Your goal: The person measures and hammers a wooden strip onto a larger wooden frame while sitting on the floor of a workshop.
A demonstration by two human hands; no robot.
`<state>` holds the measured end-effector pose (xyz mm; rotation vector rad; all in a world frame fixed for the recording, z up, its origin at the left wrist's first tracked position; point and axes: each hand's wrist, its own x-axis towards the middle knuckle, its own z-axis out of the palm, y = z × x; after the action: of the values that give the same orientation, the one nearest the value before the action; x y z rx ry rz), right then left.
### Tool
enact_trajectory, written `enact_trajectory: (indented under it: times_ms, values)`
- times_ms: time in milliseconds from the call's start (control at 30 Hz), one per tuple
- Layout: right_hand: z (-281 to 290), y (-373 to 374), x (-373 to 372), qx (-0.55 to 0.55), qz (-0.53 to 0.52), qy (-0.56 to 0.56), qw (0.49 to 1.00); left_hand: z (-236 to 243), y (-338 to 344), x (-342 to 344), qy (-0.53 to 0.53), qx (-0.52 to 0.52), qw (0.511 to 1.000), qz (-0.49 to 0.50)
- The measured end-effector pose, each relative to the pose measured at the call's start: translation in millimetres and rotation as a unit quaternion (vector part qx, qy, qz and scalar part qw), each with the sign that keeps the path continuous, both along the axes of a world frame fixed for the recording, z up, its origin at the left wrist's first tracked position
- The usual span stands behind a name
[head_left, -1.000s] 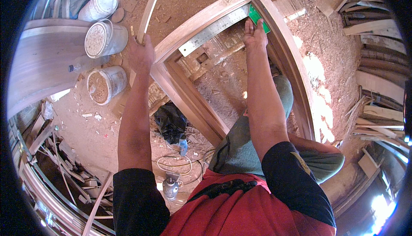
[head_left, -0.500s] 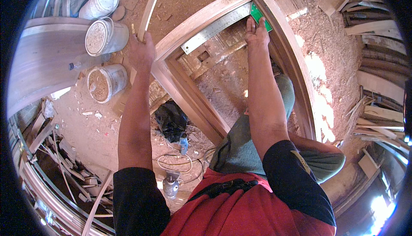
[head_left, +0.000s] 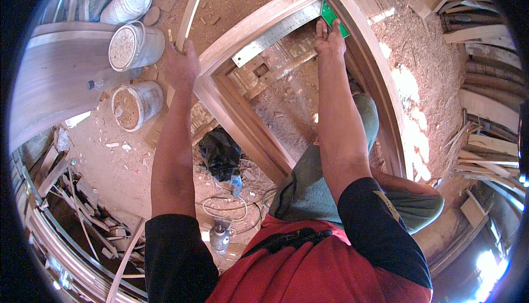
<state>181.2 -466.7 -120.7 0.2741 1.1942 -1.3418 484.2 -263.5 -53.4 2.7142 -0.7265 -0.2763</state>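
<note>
My right hand (head_left: 329, 39) grips the green handle (head_left: 334, 19) of a carpenter's square, fingers closed around its near side. The square's metal blade (head_left: 278, 30) lies along the inner face of the far rail of a wooden frame (head_left: 245, 116). The green handle sits against the adjoining right-hand member, in the inside corner. My left hand (head_left: 182, 67) is closed on a thin wooden strip (head_left: 191, 13) just outside the frame's left corner. The strip sticks out beyond my fingers, and its lower part is mostly hidden behind my wrist and forearm.
White buckets (head_left: 135, 47) and a plastic bottle (head_left: 113, 78) stand at the left. A black plastic bag (head_left: 218, 153) and a corded power tool (head_left: 220, 237) lie nearer me. Stacked boards (head_left: 487, 96) line the right side; offcuts (head_left: 91, 212) fill the lower left. Sawdust covers the floor.
</note>
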Motion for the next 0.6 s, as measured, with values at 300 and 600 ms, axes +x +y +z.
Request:
enact_trajectory:
  times_ms: [300, 600]
  values:
    - [-1.9, 1.4, 0.2, 0.004, 0.003, -0.004, 1.000, -3.0, 1.9, 2.0, -0.014, -0.010, 1.000, -0.003]
    - [4.8, 7.9, 3.4, -0.005, 0.017, 0.007, 1.000, -1.6, 2.3, 2.7, -0.021, -0.004, 1.000, -0.002]
